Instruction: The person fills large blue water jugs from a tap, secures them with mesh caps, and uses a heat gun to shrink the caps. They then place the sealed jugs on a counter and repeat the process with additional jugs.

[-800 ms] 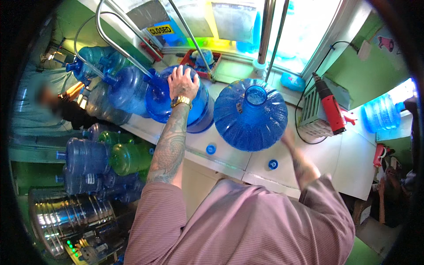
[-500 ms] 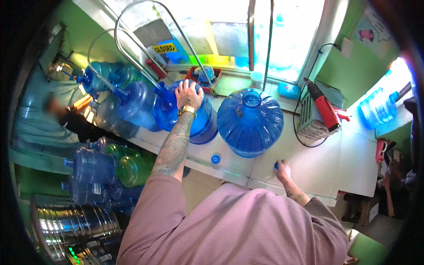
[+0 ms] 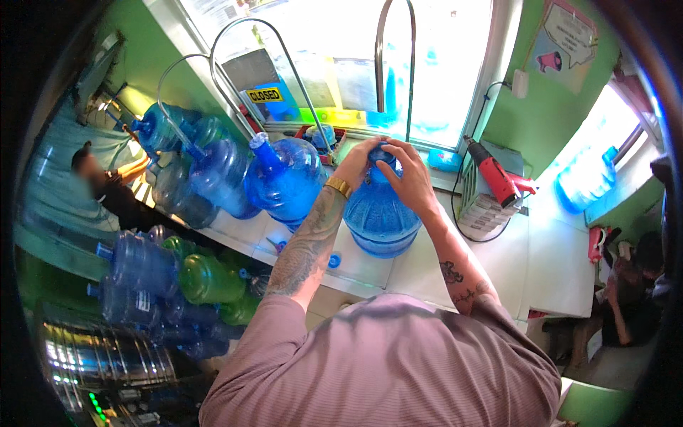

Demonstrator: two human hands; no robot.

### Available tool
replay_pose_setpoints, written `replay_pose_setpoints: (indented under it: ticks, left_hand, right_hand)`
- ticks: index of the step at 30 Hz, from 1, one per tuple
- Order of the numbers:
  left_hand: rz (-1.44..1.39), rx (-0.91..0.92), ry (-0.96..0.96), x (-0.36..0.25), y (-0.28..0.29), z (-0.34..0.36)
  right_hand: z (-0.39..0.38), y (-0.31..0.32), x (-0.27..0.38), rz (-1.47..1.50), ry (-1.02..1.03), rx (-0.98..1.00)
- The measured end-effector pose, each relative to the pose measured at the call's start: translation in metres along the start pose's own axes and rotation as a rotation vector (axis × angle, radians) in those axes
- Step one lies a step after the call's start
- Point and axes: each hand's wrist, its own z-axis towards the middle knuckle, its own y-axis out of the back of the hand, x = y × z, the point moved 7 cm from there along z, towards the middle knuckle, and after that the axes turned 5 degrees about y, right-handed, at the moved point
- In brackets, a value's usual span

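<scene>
A round, ribbed blue water jug (image 3: 382,220) stands upright on the white counter in front of me. My left hand (image 3: 360,165) and my right hand (image 3: 411,173) are closed around a blue bottle cap (image 3: 380,152) at its neck. The fingers partly cover the cap, so how far it sits on the neck cannot be seen. Left of my left forearm stands a second blue jug (image 3: 283,181), its long neck below a curved metal filling pipe (image 3: 249,21). A loose blue cap (image 3: 334,260) lies on the counter beside the left forearm.
A red heat gun (image 3: 496,174) rests on a pale slatted box (image 3: 485,213) at the right, its black cord trailing. More blue jugs (image 3: 222,176) stand left. Blue and green jugs (image 3: 211,277) are stacked below. People sit at far left (image 3: 107,181) and far right (image 3: 626,299).
My left hand has left the left jug and moved right to the ribbed jug's neck. My right hand has brought the cap up from the counter's front to that neck.
</scene>
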Motion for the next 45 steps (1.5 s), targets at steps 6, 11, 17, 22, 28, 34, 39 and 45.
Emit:
replay_pose_setpoints:
  ticks: [6,11,17,22,28,34,39,45]
  left_hand:
    - [0.165,-0.23,-0.225,0.011,0.0,-0.012]
    - [0.203,-0.241,-0.19,0.026,-0.005,-0.022]
    - [0.728,-0.065,-0.141,-0.012,0.052,0.043]
    - [1.489,-0.45,0.307,0.005,0.211,0.152]
    - [1.533,-0.13,0.913,0.119,0.312,0.225]
    - [0.25,0.123,1.04,0.149,0.267,0.237]
    - [0.878,0.047,0.162,0.007,0.136,0.208]
    - [0.284,-0.153,0.082,-0.019,-0.003,0.004]
  right_hand:
    - [-0.019,-0.005,-0.006,0.065,0.059,0.049]
    - [-0.024,-0.016,-0.015,0.091,0.068,0.072]
    - [-0.024,-0.038,-0.029,0.102,0.059,-0.039]
    - [-0.025,-0.045,-0.035,0.08,0.102,-0.068]
    - [-0.025,-0.045,-0.042,0.073,0.131,-0.052]
    - [-0.027,-0.047,-0.052,0.142,0.114,-0.028]
    - [-0.023,-0.045,-0.048,0.176,0.098,-0.028]
    - [-0.02,-0.042,-0.042,0.194,0.13,-0.038]
